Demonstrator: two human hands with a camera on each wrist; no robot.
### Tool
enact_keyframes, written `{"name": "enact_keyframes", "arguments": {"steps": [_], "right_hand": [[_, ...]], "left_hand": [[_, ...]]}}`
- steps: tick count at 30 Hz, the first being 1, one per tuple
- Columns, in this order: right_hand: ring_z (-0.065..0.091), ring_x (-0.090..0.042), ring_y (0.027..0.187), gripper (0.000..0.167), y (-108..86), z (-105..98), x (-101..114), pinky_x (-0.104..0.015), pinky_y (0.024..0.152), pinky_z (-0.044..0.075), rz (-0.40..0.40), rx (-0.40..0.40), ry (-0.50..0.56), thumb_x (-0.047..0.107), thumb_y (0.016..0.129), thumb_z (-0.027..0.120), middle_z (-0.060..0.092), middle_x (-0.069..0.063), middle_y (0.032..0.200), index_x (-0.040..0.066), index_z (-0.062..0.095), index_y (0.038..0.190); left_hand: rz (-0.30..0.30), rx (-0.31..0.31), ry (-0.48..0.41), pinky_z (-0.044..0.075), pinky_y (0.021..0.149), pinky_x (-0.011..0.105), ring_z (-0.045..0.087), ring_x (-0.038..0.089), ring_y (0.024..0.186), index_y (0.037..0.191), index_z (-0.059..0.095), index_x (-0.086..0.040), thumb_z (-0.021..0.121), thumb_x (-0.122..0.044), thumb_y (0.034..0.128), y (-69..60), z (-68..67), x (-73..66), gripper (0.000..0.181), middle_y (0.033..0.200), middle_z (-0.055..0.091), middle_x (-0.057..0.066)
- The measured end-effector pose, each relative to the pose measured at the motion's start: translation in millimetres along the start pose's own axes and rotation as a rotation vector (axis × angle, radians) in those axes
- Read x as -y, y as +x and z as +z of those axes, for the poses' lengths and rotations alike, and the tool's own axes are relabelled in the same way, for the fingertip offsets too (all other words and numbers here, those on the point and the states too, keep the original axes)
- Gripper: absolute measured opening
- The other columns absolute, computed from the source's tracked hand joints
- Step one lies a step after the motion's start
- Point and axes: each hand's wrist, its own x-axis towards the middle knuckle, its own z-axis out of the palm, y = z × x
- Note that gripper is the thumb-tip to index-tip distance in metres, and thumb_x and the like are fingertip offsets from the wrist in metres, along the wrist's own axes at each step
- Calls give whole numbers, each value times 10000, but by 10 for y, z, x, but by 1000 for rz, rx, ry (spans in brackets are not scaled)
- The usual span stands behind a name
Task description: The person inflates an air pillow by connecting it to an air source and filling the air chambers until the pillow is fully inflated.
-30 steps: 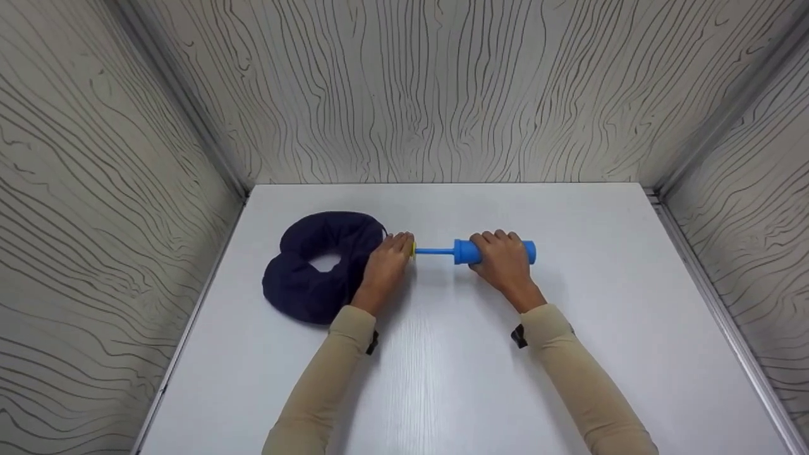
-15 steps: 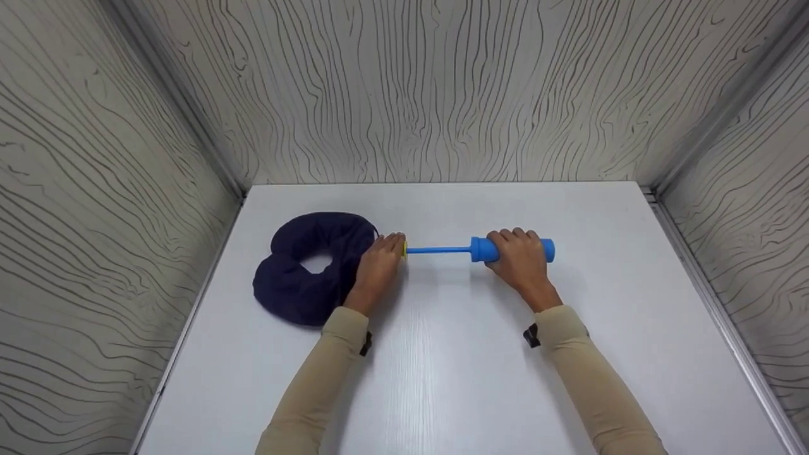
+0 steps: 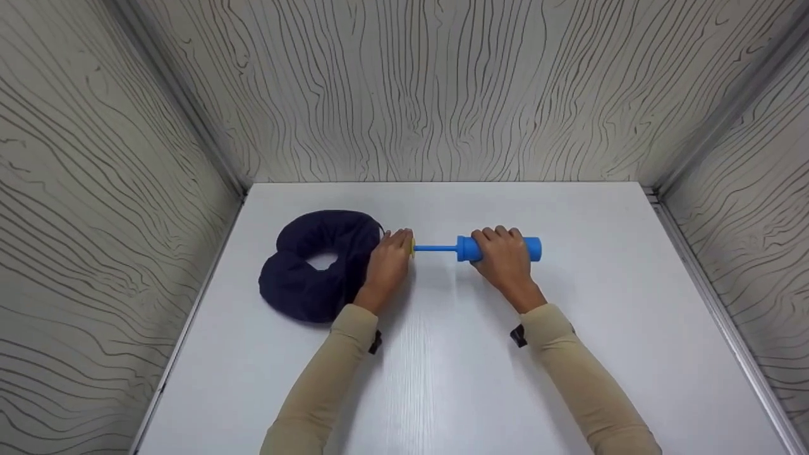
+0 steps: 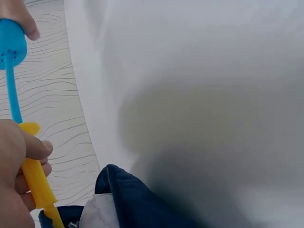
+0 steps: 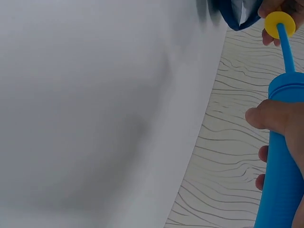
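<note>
A blue hand pump [image 3: 533, 249] is held level above the white table, its thin blue rod [image 3: 436, 248] partly out of the barrel. My right hand [image 3: 505, 260] grips the barrel. My left hand [image 3: 387, 260] holds the yellow nozzle end [image 4: 38, 183], with the thumb and fingers curled round it in the left wrist view. Beside that hand lies a navy neck pillow [image 3: 294, 287]. The narrow yellow tip runs down to an opening in the pillow's navy cover [image 4: 128, 197], where pale lining shows; whether the tip sits in a valve is hidden.
The white table [image 3: 436, 379] reaches a back wall [image 3: 411, 95] with a dark wood-grain line pattern. Similar side walls stand at left and right. Beige sleeves [image 3: 316, 385] cover both forearms, and dark straps show at the wrists.
The rod was drawn out longer half a second ago as my hands moved apart. Now my hands are closer and the rod is shorter again. The pillow shifted slightly with them.
</note>
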Motion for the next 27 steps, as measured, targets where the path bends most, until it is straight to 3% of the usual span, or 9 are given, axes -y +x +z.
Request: {"name": "enact_keyframes", "arguments": {"steps": [4,11,17,27], "right_hand": [[761,-337,1035,540,41,9,105,-545,944,620,-19,-16,3,313,766,971,812,-109,1107,107,744,1210],[770,-326,1023,572,111,31,283,-527,933,633,-55,-9,-30,370,761,971,810,-102,1109,113,740,1216],[773,-312,969,523,118,84,405,-510,867,643,-97,-40,-38,343,772,965,813,-100,1061,91,749,1176],[771,-313,967,528,106,64,380,-507,860,642,-97,-27,-30,337,757,976,814,-93,1060,106,747,1173]], "left_hand": [[12,-12,11,564,1120,415,740,235,1219,1295,713,36,683,87,921,44,-24,-59,379,1275,774,135],[2,40,-4,551,1138,414,725,228,1256,1341,695,24,696,62,929,78,-47,-196,413,1331,755,127],[18,49,9,551,1137,407,723,220,1261,1353,690,15,722,34,927,59,-21,-284,427,1342,751,113],[13,110,-15,519,1175,412,684,214,1327,1394,667,-15,747,28,924,59,-20,-283,478,1400,724,92]]}}
